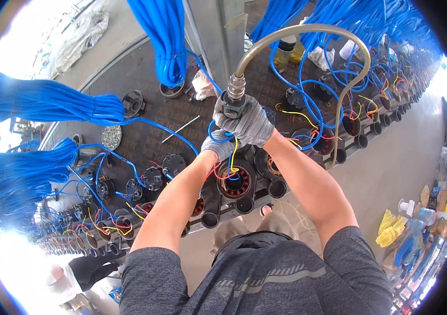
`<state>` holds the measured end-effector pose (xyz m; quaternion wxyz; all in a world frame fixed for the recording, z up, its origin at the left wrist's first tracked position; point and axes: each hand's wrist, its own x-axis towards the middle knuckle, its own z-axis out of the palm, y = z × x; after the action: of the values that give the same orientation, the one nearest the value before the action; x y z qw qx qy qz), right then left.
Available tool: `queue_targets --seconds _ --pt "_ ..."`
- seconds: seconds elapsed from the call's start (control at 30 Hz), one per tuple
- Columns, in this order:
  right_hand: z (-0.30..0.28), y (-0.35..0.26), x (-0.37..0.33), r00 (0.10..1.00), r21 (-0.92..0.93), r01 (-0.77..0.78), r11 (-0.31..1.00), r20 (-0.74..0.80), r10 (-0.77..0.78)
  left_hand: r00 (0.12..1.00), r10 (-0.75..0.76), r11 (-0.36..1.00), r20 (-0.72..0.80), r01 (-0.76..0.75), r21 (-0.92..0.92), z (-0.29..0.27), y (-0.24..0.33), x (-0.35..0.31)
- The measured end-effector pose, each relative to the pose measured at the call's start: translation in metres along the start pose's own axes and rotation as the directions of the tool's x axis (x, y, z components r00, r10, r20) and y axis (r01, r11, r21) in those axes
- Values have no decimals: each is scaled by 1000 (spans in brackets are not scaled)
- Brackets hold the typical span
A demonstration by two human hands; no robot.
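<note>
In a grey glove, my right hand (251, 123) is wrapped round the upper body of an air-powered driver (234, 107), held upright with its metal hose fitting on top. The driver's lower end is hidden by my hands. Just below and left of it, my gloved left hand (217, 146) is closed beside a loop of blue cable; what its fingers hold is covered. Under my hands stands an open motor housing (235, 182) with a ring of red-brown windings. Yellow, red and blue wires (234, 157) run up from it toward my hands.
A clear hose (307, 29) arches from the driver to the right. Bundles of blue cable (168, 47) hang over the dark bench (155, 118). Open housings (352, 125) line its near edge; black end caps (173, 164) and a dish of screws (112, 137) lie left. Another person (68, 278) is at lower left.
</note>
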<state>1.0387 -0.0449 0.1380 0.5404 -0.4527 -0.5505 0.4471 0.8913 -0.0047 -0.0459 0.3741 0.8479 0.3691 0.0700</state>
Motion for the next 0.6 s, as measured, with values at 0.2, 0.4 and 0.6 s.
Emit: queue_targets --seconds 0.2,0.4,0.6 --pt "2 0 1 1000 -64 -22 998 -5 22 996 86 972 -30 -78 221 18 -30 6" --pt "7 3 3 1000 4 15 1000 -9 -15 960 272 904 -66 -231 361 42 -64 18" --pt "10 12 5 999 231 -51 972 11 50 992 -127 933 18 113 341 45 -69 16"
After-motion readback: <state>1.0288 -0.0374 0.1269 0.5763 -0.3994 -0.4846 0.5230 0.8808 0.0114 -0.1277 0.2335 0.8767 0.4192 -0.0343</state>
